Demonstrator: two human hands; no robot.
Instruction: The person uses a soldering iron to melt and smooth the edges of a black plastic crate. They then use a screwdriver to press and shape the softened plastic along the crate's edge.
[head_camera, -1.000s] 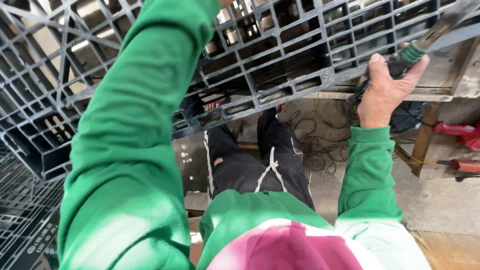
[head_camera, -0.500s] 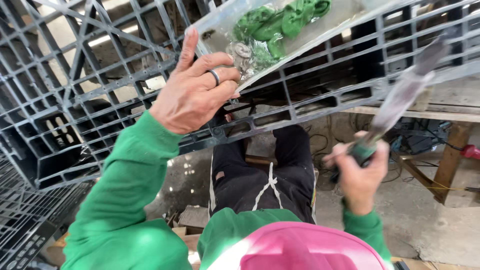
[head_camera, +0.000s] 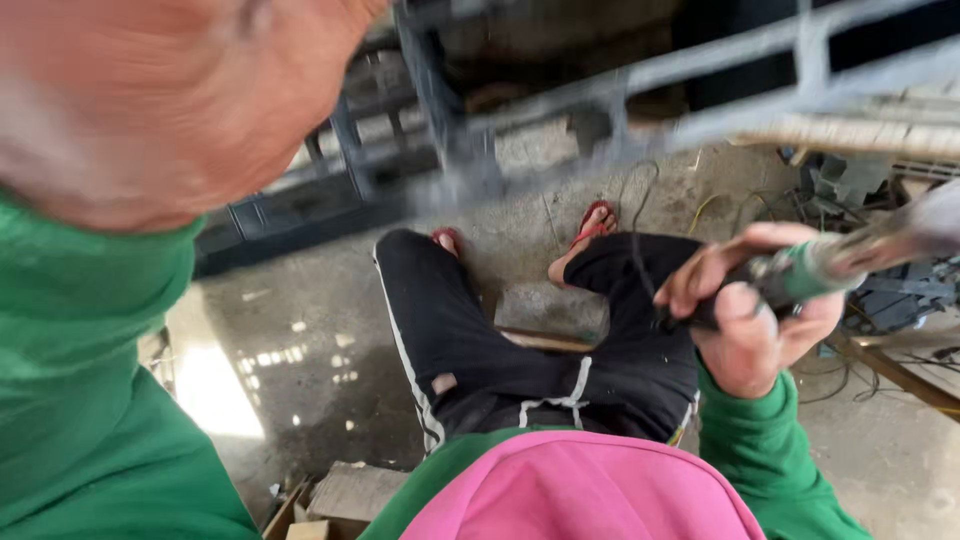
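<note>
**Over the lap: right hand grips tool, left hand blurred at lens**

At right of the view, the right hand (head_camera: 750, 320) is clenched around a hand tool (head_camera: 850, 255). Fingers (head_camera: 700, 275) wrap the dark grip, thumb side up. Green collar sits just past the fist, then a grey metallic shaft runs up and right toward the frame edge. Shaft is motion-blurred, so I cannot tell the tip type. Tool is held clear above the right thigh, angled up toward the plastic crate (head_camera: 640, 90) overhead; my read is that the full-fist grip is for leverage or control, not fine work.

Left hand (head_camera: 150, 100) fills the top left corner, very close to the camera and heavily blurred. Cannot tell whether its fingers are curled or spread, or whether they hold anything. It looks raised toward the crate, but contact isn't visible. Green sleeve (head_camera: 90, 400) runs down the left edge.

Crate: dark grey lattice, ribs crossing the top of the view, blurred.

Below: person seated, black trousers (head_camera: 480, 340) with a white side stripe, red sandals (head_camera: 597, 218) on a concrete floor (head_camera: 300, 330). Pink garment (head_camera: 580, 490) at bottom centre. Tangled cables and clutter (head_camera: 880, 300) lie on the floor behind the tool hand.
</note>
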